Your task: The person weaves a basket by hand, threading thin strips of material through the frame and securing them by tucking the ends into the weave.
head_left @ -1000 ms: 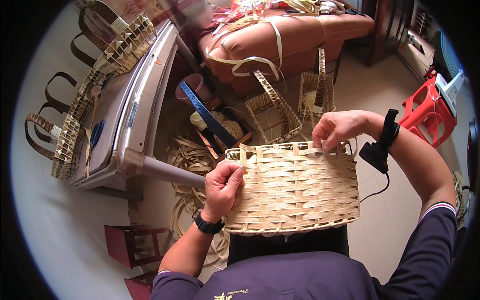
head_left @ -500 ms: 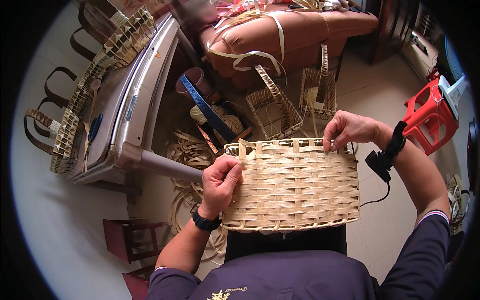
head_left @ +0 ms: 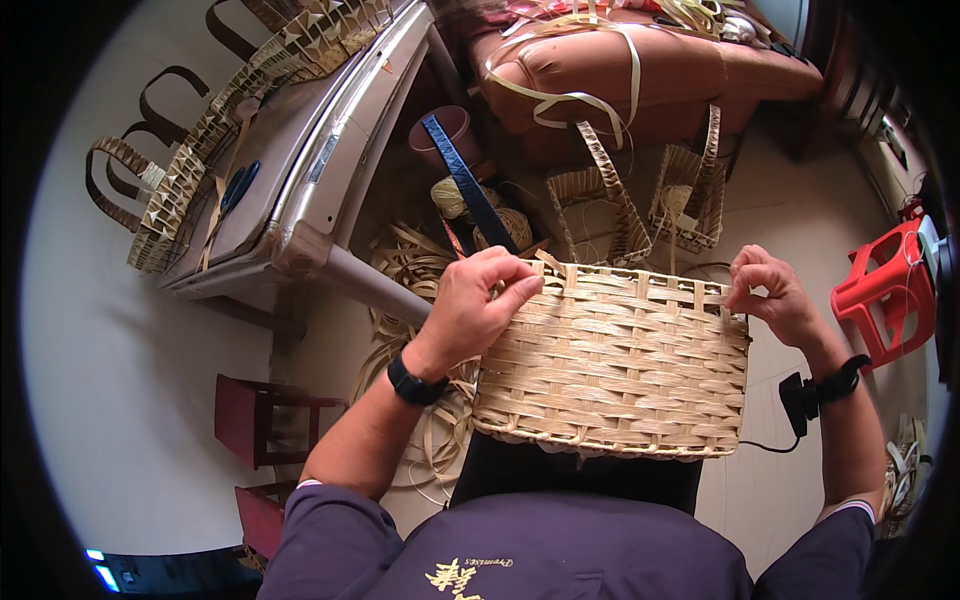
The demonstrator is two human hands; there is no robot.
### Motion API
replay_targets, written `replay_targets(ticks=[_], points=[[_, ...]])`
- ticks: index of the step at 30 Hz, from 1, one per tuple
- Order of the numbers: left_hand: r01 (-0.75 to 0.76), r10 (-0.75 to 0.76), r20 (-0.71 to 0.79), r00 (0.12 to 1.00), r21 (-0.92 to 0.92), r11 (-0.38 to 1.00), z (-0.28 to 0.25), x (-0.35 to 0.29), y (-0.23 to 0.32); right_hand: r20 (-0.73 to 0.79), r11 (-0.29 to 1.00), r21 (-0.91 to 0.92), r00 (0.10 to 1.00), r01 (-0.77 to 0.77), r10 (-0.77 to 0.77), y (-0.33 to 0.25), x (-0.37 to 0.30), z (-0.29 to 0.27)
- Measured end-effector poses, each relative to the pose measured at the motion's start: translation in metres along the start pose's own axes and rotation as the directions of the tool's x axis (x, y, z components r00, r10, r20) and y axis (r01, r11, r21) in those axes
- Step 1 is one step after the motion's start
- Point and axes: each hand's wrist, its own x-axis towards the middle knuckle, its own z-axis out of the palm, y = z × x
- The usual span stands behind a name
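View: head camera, looking down on the person's lap.
Basket (head_left: 615, 365): woven from pale strips, lying on its side across the lap, its rim turned away from the person and its base edge nearest the body.
Left hand (head_left: 475, 305): fingers curled together over the basket's upper left corner, fingertips pressed on the rim weave; a black watch (head_left: 412, 383) sits on the wrist.
Right hand (head_left: 775, 295): fingers bunched and pinched on the basket's upper right rim corner; whether a loose strip is between them I cannot tell. A black strap with a small device (head_left: 815, 392) is on this wrist, a thin cable hanging from it.
Floor ahead: two small baskets with handles (head_left: 640, 205) stand just beyond the rim; loose strips (head_left: 410, 270) lie coiled on the floor to the left of the basket.
Blue strap (head_left: 465, 185): leans upright between the strips and a pink cup (head_left: 445, 130).
Machine (head_left: 300, 165): grey, to the left, with woven bags (head_left: 165, 195) hung on its far side.
Sofa (head_left: 640, 70): brown, at the top, strips draped over it.
Stool (head_left: 885, 290): red plastic, right of the right hand.
Left foreground: dark red wooden stool (head_left: 255, 415) on the floor.
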Motion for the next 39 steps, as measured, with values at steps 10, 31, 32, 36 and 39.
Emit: replay_targets(ticks=[10,31,32,36,39], points=[[-0.179,0.179,0.038,0.983,0.388,0.904,0.019,0.017,-0.004,-0.121,0.918,0.387,0.983,-0.080,0.137,0.032,-0.070,-0.033],[-0.198,0.208,0.014,0.978,0.374,0.906,0.021,0.014,-0.010,-0.023,0.933,0.331,0.988,-0.139,0.155,0.016,-0.013,-0.013],[-0.198,0.208,0.014,0.978,0.373,0.906,0.021,0.014,-0.011,-0.023,0.934,0.329,0.988,-0.139,0.155,0.018,-0.013,-0.011],[-0.209,0.217,0.020,0.976,0.366,0.907,0.019,0.014,-0.010,-0.081,0.985,-0.163,0.996,-0.050,0.037,0.009,-0.014,-0.009],[-0.175,0.167,0.055,0.984,0.380,0.908,0.015,0.013,-0.006,-0.038,0.872,-0.490,0.999,-0.005,-0.016,-0.006,-0.016,-0.013]])
